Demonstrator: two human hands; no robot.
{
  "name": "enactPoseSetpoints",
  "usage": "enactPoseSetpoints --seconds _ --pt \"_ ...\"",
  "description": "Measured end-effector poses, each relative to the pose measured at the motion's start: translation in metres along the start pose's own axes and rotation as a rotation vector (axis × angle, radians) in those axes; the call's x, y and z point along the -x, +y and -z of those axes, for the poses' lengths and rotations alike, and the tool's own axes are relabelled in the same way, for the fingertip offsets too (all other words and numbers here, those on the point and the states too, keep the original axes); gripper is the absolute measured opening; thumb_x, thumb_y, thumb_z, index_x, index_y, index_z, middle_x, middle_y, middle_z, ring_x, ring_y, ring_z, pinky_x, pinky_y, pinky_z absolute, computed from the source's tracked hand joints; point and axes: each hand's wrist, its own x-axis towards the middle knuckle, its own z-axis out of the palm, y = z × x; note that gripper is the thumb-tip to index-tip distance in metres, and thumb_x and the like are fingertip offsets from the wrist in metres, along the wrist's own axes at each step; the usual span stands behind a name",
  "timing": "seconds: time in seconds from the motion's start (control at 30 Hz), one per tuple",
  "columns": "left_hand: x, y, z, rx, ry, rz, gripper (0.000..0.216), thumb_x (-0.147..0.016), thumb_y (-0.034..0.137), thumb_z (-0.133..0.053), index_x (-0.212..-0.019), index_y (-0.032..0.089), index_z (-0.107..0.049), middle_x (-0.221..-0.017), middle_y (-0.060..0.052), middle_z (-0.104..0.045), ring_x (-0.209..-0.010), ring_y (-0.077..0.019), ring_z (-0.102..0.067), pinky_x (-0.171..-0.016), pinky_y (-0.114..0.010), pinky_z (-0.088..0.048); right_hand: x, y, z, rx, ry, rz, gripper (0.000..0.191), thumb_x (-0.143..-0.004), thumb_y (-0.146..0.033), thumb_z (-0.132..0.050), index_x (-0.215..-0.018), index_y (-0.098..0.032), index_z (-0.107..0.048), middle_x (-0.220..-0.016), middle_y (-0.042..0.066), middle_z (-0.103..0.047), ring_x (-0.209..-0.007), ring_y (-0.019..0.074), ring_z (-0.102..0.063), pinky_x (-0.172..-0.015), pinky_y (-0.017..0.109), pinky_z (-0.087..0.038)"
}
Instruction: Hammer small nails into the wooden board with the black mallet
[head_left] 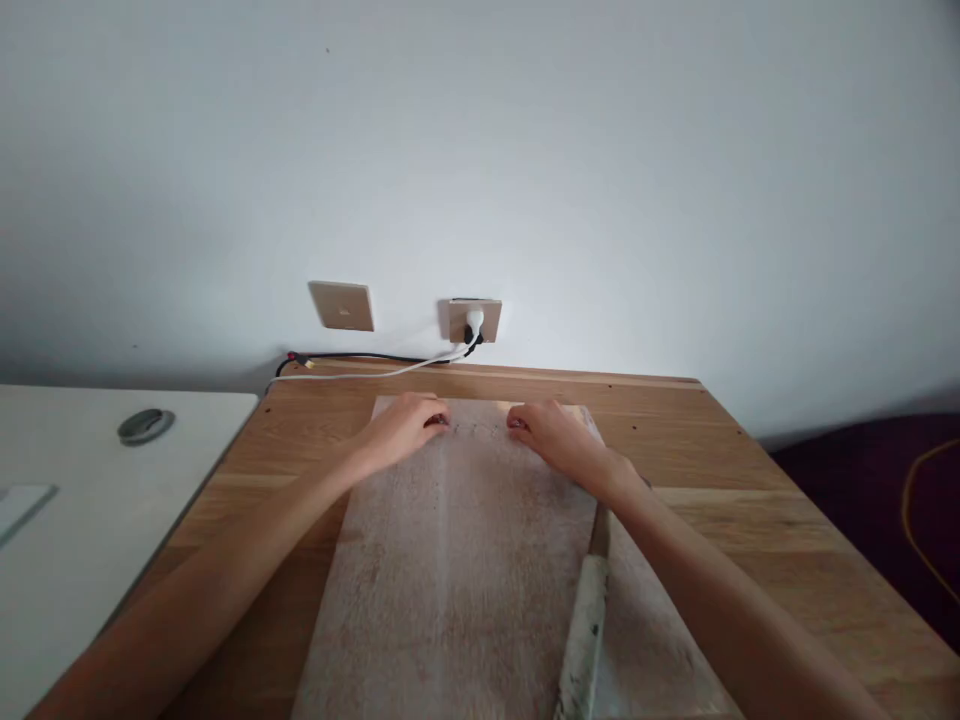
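Observation:
My left hand (415,425) is closed over the far left part of a pale, worn wooden board (465,560), its fingertips curled together. Opposite it, my right hand (547,430) has its fingers pinched in the same way near the board's far right corner. What sits in the fingers is too small to make out. Faint small dark marks, perhaps a thin strand, show on the board between the hands. Partly under my right forearm lies a long tool (585,630) with a narrow brown section and a wider, stained whitish section.
The board lies on a wooden table (675,430) against a white wall. A wall socket (487,318) holds a white plug, with a white cable (375,376) and a black one along the table's back edge. At left stands a white desk (67,540) with a grey round grommet (142,427).

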Motion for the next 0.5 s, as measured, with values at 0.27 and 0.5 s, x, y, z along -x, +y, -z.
enactPoseSetpoints --seconds 0.27,0.5 --pt "-0.007 0.012 -0.003 0.845 0.123 0.407 0.025 -0.085 0.039 -0.075 -0.082 0.016 -0.065 -0.076 -0.003 -0.065 -0.07 -0.014 -0.06 -0.066 -0.027 -0.046 -0.005 -0.005 -0.002 -0.118 0.067 0.065 0.031 -0.094 -0.003 -0.058 -0.105 -0.017 -0.083 -0.107 0.008 -0.084 -0.101 0.02 -0.077 -0.088 0.024 -0.052" --pt "-0.007 0.014 -0.012 0.714 0.05 0.486 0.017 -0.086 0.033 -0.067 -0.083 0.016 -0.066 -0.063 0.004 -0.051 -0.057 -0.0114 -0.047 -0.055 -0.025 -0.031 -0.013 -0.013 -0.007 -0.163 0.076 0.072 0.021 -0.096 -0.009 -0.065 -0.099 -0.016 -0.085 -0.096 0.009 -0.085 -0.086 0.02 -0.077 -0.076 0.025 -0.051"
